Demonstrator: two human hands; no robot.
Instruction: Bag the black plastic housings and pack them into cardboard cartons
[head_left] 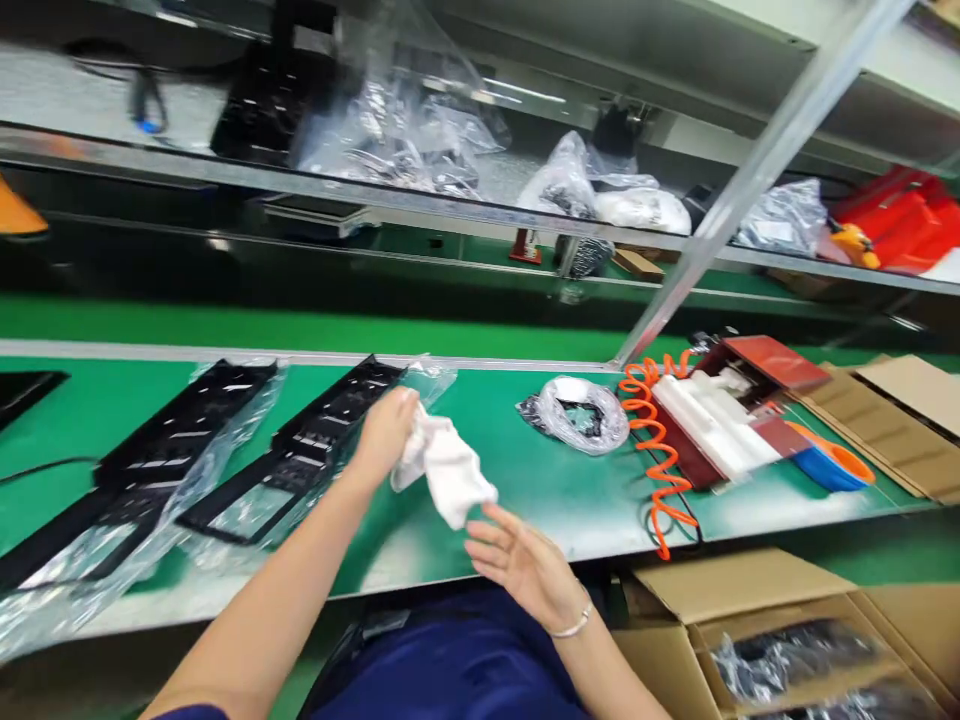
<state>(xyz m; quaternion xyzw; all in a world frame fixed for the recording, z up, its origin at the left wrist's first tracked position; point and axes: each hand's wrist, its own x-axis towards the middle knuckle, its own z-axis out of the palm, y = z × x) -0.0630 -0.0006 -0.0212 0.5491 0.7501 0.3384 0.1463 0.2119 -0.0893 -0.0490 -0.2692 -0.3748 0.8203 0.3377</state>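
Note:
A crumpled white cloth (456, 470) hangs over the green bench from my left hand (387, 432), whose fingers are closed on its upper end. My right hand (521, 560) is open at the bench's front edge, palm turned toward the cloth. Its fingertips are close to the cloth's lower corner; whether they touch, I cannot tell. Just left of my left hand lies a black slotted panel (319, 425) with a rectangular opening, on clear plastic film. Farther left is a similar black panel (176, 425), also with film around it.
A coiled clear-wrapped bundle (583, 414) lies on the bench. Right of it are an orange spiral hose (654, 450), a red device with a white roll (716, 425), and a blue-orange tape roll (832, 462). An opened carton (679, 655) stands below. A loaded shelf (450, 195) runs above.

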